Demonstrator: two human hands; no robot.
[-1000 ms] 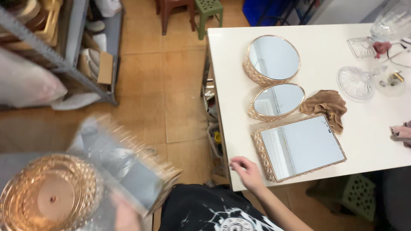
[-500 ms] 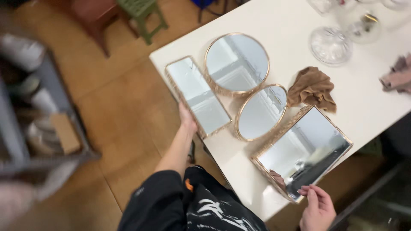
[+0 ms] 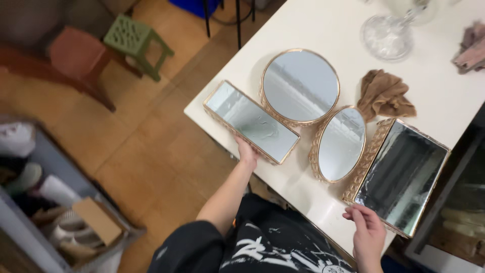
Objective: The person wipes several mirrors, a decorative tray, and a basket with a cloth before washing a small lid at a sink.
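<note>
Four gold-rimmed mirror trays lie on the white table (image 3: 323,25). My left hand (image 3: 247,151) grips the near edge of the narrow rectangular mirror tray (image 3: 251,121), which lies at the table's left corner. Beside it are a round mirror tray (image 3: 300,86) and an oval mirror tray (image 3: 342,144). My right hand (image 3: 366,230) rests with its fingers apart against the near corner of the large rectangular mirror tray (image 3: 401,177). A crumpled brown cloth (image 3: 385,94) sits just beyond the oval tray.
A clear glass dish (image 3: 386,36) and a pinkish cloth (image 3: 472,48) lie at the far side of the table. On the wooden floor stand a green stool (image 3: 134,38) and a reddish stool (image 3: 76,50). A grey shelf with boxes (image 3: 50,202) is at the lower left.
The narrow tray was held off the table a second ago; it now lies on the table's left corner under my left hand. My right hand has come to the large tray's corner.
</note>
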